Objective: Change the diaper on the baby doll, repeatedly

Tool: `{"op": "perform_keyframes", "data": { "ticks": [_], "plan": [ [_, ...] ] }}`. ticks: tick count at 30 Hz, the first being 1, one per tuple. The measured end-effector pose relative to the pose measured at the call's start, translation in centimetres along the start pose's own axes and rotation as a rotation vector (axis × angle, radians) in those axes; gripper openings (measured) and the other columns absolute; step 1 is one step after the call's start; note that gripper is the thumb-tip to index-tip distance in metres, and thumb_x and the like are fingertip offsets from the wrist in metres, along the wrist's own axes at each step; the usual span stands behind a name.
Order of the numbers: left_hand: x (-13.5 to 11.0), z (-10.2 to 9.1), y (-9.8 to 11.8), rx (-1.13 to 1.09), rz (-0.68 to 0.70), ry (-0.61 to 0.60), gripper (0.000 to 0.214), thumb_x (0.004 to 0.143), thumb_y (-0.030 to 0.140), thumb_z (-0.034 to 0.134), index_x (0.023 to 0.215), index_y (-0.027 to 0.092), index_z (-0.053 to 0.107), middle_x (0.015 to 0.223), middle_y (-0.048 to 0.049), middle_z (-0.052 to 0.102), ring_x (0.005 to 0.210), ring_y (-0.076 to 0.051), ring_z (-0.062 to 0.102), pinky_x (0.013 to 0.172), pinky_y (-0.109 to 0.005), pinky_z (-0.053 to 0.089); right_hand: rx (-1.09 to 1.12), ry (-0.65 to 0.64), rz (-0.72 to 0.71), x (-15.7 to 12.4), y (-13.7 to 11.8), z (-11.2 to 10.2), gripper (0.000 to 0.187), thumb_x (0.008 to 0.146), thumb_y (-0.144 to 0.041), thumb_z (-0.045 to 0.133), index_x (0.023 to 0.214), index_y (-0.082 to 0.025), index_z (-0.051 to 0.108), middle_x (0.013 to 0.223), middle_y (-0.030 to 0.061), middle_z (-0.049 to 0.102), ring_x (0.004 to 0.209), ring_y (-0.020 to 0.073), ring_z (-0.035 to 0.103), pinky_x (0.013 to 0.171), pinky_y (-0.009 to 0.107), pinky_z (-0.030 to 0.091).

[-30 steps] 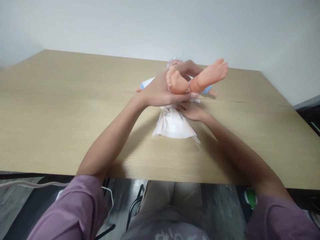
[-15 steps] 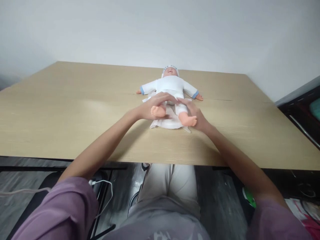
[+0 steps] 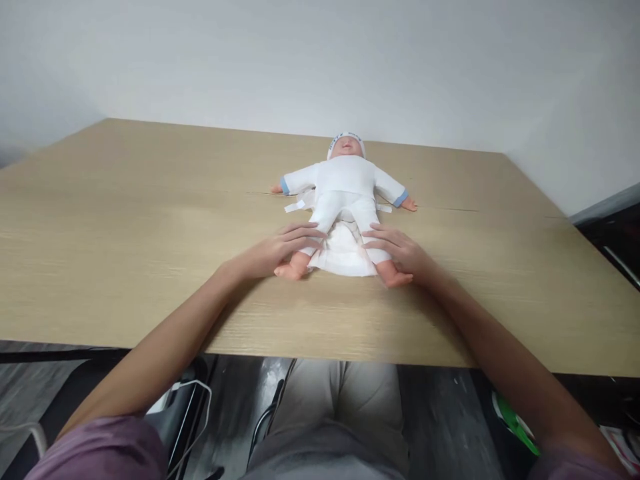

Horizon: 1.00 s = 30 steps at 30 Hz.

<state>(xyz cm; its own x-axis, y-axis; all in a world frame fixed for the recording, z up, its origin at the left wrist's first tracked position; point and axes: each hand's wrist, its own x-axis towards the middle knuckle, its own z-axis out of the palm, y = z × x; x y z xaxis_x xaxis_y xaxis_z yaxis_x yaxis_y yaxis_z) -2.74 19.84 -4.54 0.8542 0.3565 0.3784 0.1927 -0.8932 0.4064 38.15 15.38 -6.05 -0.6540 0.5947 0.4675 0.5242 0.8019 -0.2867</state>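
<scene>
A baby doll [image 3: 346, 175] in a white suit with blue cuffs and a printed white cap lies on its back, arms spread and legs apart. Under its hips an unfolded white diaper [image 3: 344, 257] shows between the legs, its front part spread towards me. A diaper tab [image 3: 295, 207] sticks out on the left side. My left hand [image 3: 283, 248] curls its fingers over the doll's lower leg on the left. Around the other lower leg lies my right hand [image 3: 400, 248], fingers bent over the shin. Both thumbs are hidden.
The wooden table [image 3: 165, 267] has its near edge just before my lap. A pale wall [image 3: 320, 67] stands behind it. Dark furniture [image 3: 610, 233] is at the right. Below left, a white cable [image 3: 207, 407] hangs by a black chair or case.
The doll's legs have come down and spread apart, with my hands moving outward along with them. More of the diaper shows between the legs. The view has shifted slightly.
</scene>
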Motion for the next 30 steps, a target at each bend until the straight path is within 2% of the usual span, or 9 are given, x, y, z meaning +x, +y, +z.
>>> {"op": "perform_keyframes", "data": {
  "ticks": [4,8,12,18,21,23,25,28,30],
  "plan": [
    [-0.1,-0.4,0.6,0.034,-0.010,-0.057,0.070,0.099,0.007,0.066,0.163,0.033,0.056,0.173,-0.0092,0.058,0.169,-0.034,0.044,0.135,-0.067,0.046,0.000,-0.013,-0.003,-0.1,-0.1,-0.1,0.041,0.114,-0.016,0.047,0.143,-0.030,0.072,0.162,0.0067,0.069,0.165,0.0284,0.052,0.134,0.057,0.048],
    [-0.1,-0.1,0.9,0.039,-0.031,-0.043,0.055,0.108,0.019,0.067,0.161,0.034,0.059,0.173,-0.0089,0.058,0.169,-0.034,0.043,0.135,-0.065,0.046,0.003,-0.044,0.028,-0.1,-0.4,-0.2,0.039,0.112,-0.017,0.051,0.141,-0.030,0.072,0.165,0.0066,0.066,0.166,0.0309,0.050,0.135,0.060,0.047],
    [0.0,-0.1,1.0,-0.022,-0.061,-0.036,0.049,0.111,0.025,0.066,0.158,0.036,0.062,0.171,-0.0072,0.061,0.168,-0.032,0.045,0.136,-0.063,0.046,0.020,-0.057,0.028,0.0,-0.8,-0.6,0.041,0.110,-0.013,0.050,0.140,-0.030,0.072,0.166,0.0068,0.066,0.167,0.0296,0.049,0.135,0.059,0.047],
    [0.3,-0.9,2.1,-0.059,-0.147,-0.075,0.042,0.117,0.027,0.046,0.153,0.034,0.067,0.170,-0.0045,0.061,0.164,-0.031,0.048,0.135,-0.060,0.043,0.121,-0.084,0.043,0.1,-0.3,-1.4,0.050,0.107,-0.007,0.044,0.135,-0.032,0.077,0.166,0.0012,0.066,0.167,0.0249,0.048,0.137,0.056,0.044],
    [1.1,-0.5,3.3,-0.004,-0.218,-0.059,0.040,0.118,0.045,0.045,0.146,0.030,0.068,0.163,-0.0064,0.066,0.148,-0.034,0.056,0.130,-0.061,0.041,0.181,-0.111,0.083,0.4,-0.4,-2.1,0.051,0.108,-0.010,0.042,0.138,-0.034,0.077,0.165,-0.0001,0.067,0.167,0.0248,0.049,0.137,0.056,0.045],
    [1.8,0.3,4.1,0.069,-0.285,-0.037,0.051,0.110,0.066,0.058,0.143,0.027,0.067,0.155,-0.0088,0.068,0.135,-0.036,0.057,0.124,-0.060,0.044,0.187,-0.128,0.125,0.7,-1.3,-2.4,0.049,0.111,-0.017,0.043,0.147,-0.033,0.072,0.163,0.0028,0.068,0.166,0.0269,0.050,0.136,0.057,0.045],
    [2.3,1.4,4.7,0.161,-0.334,-0.007,0.066,0.100,0.077,0.068,0.140,0.025,0.066,0.150,-0.0115,0.068,0.128,-0.038,0.055,0.119,-0.060,0.046,0.127,-0.143,0.161,1.0,-2.9,-2.3,0.046,0.114,-0.031,0.052,0.158,-0.030,0.064,0.164,0.0081,0.067,0.165,0.0323,0.050,0.134,0.060,0.046],
    [2.7,2.7,5.3,0.285,-0.364,0.020,0.053,0.102,0.065,0.068,0.134,0.023,0.066,0.148,-0.0150,0.066,0.126,-0.040,0.053,0.114,-0.063,0.046,-0.074,-0.129,0.192,1.4,-5.8,-0.9,0.070,0.105,-0.057,0.072,0.166,-0.025,0.056,0.165,0.0163,0.064,0.164,0.0434,0.048,0.131,0.067,0.045],
    [2.9,2.9,5.4,0.330,-0.371,0.016,0.037,0.103,0.051,0.066,0.127,0.023,0.068,0.147,-0.0156,0.067,0.125,-0.042,0.053,0.110,-0.064,0.047,-0.199,-0.104,0.207,1.8,-7.1,0.2,0.070,0.104,-0.054,0.075,0.164,-0.021,0.058,0.160,0.0207,0.066,0.162,0.0469,0.049,0.127,0.067,0.048]
  ]
}}
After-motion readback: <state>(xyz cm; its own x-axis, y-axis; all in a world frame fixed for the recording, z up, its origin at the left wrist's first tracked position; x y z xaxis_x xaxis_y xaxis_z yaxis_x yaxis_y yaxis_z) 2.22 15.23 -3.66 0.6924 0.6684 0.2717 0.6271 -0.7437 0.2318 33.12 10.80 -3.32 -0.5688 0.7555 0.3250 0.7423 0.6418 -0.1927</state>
